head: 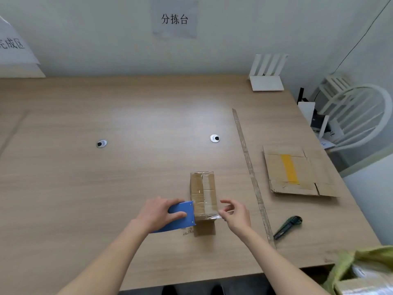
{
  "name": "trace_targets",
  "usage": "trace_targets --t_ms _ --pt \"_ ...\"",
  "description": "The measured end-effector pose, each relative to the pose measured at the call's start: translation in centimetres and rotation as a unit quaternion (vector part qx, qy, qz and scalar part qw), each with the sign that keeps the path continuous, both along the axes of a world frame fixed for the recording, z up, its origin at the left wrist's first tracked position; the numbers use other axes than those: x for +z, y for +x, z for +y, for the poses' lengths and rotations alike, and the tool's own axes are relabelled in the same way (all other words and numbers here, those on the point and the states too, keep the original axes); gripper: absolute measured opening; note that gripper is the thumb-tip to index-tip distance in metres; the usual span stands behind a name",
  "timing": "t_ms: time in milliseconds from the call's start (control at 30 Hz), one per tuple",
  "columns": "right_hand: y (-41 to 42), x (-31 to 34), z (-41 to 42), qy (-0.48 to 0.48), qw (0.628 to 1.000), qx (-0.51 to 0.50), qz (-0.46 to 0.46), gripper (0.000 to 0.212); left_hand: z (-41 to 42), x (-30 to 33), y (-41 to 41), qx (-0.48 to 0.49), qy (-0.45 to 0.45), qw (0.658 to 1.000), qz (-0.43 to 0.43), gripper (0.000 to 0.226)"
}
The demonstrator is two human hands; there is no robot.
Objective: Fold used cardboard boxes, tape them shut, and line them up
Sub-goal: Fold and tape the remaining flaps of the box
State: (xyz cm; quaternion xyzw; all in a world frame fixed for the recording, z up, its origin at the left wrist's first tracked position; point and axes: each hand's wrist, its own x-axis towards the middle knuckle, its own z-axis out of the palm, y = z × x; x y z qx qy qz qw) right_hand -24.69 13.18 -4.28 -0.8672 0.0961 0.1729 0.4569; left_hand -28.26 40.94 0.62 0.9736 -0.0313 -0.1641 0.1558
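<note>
A small brown cardboard box point(203, 194), folded shut and covered along its top with clear glossy tape, stands near the front middle of the light wood-grain counter point(127, 124), its long side running away from the person. The left hand point(159, 211) grips a blue plastic tape dispenser point(181, 216), fingers point(177, 215) curled over the top of its body, and the dispenser's front edge touches the near left side of the box. The right hand point(235, 213) sits just beside the box's near right corner, thumb and forefinger drawn together in a pinch on the end of the clear tape strip point(219, 217) that crosses the box's near edge; the other fingers arch loosely above. So the box lies directly between the two hands, touched by the dispenser on one side and by the tape on the other. To the right, a long thin strip of cardboard point(251, 177) lies on the counter, running from far to near. Beyond it rests a flattened brown cardboard box with a yellow tape band point(297, 173), well apart from the hands. A dark green and black utility knife point(287, 227) lies near the strip's near end, right of the right hand.
</note>
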Motion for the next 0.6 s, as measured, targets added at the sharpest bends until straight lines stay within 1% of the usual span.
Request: trace_targets --t_ms 367,600 --pt "-0.1 -1.3 0.1 0.019 0.999 -0.030 0.020 0.026 -0.3 -0.7 -0.2 0.000 0.003 1.000 0.007 0.048" --pt "-0.2 -2.9 0.7 -0.006 0.999 -0.025 0.020 0.024 -0.3 -1.1 -0.2 -0.004 0.023 1.000 0.009 0.050"
